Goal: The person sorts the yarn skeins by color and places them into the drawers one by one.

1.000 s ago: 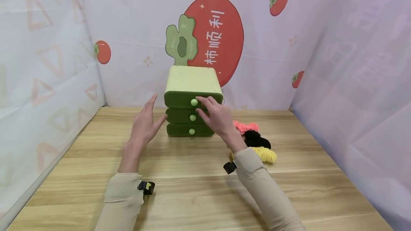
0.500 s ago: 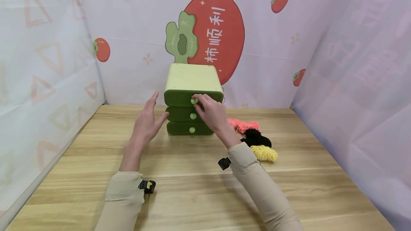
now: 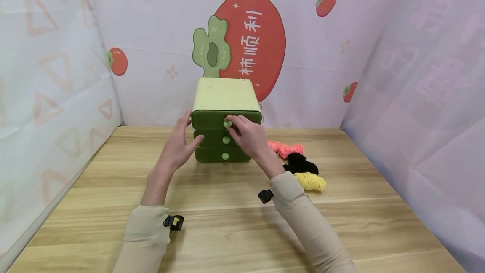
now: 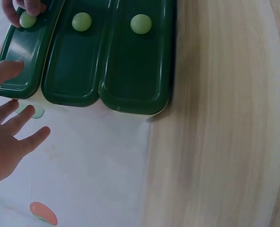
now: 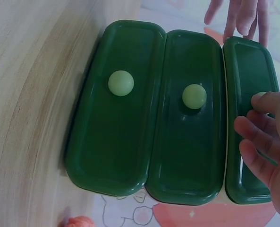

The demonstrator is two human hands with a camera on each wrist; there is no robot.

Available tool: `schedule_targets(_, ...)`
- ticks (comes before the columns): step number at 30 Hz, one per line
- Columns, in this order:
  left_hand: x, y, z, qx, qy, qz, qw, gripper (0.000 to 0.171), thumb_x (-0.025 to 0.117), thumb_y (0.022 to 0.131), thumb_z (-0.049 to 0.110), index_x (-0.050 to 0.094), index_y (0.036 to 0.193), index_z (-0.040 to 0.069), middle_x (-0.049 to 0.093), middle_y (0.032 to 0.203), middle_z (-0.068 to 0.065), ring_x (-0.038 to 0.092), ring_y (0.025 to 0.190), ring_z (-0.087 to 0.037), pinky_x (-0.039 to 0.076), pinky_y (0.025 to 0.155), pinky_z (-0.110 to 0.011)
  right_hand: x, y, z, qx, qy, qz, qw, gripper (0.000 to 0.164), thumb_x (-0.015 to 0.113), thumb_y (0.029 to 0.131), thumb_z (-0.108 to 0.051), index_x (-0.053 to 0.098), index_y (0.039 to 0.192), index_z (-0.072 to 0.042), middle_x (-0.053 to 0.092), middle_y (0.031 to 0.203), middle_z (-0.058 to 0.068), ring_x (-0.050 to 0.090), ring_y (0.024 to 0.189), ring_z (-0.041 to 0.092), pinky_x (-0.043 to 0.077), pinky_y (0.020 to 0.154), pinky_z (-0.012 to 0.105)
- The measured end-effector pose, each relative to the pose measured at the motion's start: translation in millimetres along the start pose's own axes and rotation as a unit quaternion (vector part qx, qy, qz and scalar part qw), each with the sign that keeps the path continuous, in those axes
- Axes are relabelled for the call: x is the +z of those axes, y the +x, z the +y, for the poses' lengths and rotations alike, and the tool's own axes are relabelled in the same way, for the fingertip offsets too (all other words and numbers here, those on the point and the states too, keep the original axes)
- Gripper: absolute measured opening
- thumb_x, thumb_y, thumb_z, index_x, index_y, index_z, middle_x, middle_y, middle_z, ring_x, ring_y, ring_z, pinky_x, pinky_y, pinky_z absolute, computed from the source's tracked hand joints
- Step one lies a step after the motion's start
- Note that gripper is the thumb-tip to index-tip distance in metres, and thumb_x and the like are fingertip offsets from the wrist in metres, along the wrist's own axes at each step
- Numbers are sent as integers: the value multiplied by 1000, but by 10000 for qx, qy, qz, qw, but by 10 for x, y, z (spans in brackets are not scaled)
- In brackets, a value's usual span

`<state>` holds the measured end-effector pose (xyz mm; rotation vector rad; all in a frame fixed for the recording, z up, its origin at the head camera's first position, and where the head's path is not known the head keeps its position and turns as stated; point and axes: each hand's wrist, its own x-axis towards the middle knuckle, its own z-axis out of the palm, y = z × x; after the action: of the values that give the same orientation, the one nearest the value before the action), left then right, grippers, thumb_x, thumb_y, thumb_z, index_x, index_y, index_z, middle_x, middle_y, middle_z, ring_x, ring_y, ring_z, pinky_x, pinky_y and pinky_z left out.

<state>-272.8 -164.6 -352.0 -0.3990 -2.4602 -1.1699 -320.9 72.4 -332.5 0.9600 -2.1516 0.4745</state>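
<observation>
A small cabinet (image 3: 227, 95) with a pale yellow-green body stands at the back of the table. Three dark green drawers are stacked in it, each with a round light green knob. My right hand (image 3: 251, 137) pinches the top drawer's knob (image 3: 227, 124) between thumb and fingers. In the right wrist view that knob is mostly hidden behind my thumb (image 5: 268, 101). At the cabinet's left side is my left hand (image 3: 177, 146), fingers spread and holding nothing. Its thumb overlaps the front of the drawers, while its other fingers reach along the side. The middle knob (image 5: 194, 96) and bottom knob (image 5: 121, 83) are untouched.
Right of the cabinet lie bundles of yarn: pink (image 3: 295, 150), black (image 3: 302, 165) and yellow (image 3: 310, 181). The wooden table (image 3: 227, 231) is bounded by printed cloth at the back (image 3: 159, 92) and both sides.
My right hand has gone from touching the top knob to pinching it, and the top drawer's front has come slightly forward. My left hand has moved right, closer against the cabinet.
</observation>
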Motion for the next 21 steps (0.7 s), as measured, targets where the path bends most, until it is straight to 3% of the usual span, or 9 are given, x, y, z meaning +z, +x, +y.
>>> schedule_targets(8,-13,-25,34,360,126,247,9990,75,67,95,20,26,158,15,36,148,-15,42,134,-35,46,100,-57,-20,-57,-12,-87,99,-31,9999,23,69,94,-16,68,117,-14,68,94,1,57,61,12,46,48,27)
schedule_targets(12,-36,-16,52,436,98,267,9986,74,68,95,20,28,157,13,31,156,-14,34,143,-34,39,110,-57,-34,-62,-15,-181,181,-5,9997,23,68,94,-14,68,116,-13,67,92,1,57,63,12,47,49,27)
schedule_targets(15,-47,-5,60,388,104,118,9991,80,68,95,20,21,159,16,20,165,-9,27,149,-33,30,117,-57,-47,-60,-15,-221,217,8,9995,22,68,94,-15,68,116,-13,65,90,1,58,65,11,49,51,27)
schedule_targets(21,-43,-4,67,399,194,-136,9989,86,68,95,19,13,161,21,13,168,-4,19,153,-31,26,120,-56,-58,-74,-2,-287,211,5,9994,22,68,94,-15,69,116,-12,66,92,2,58,65,11,49,52,26)
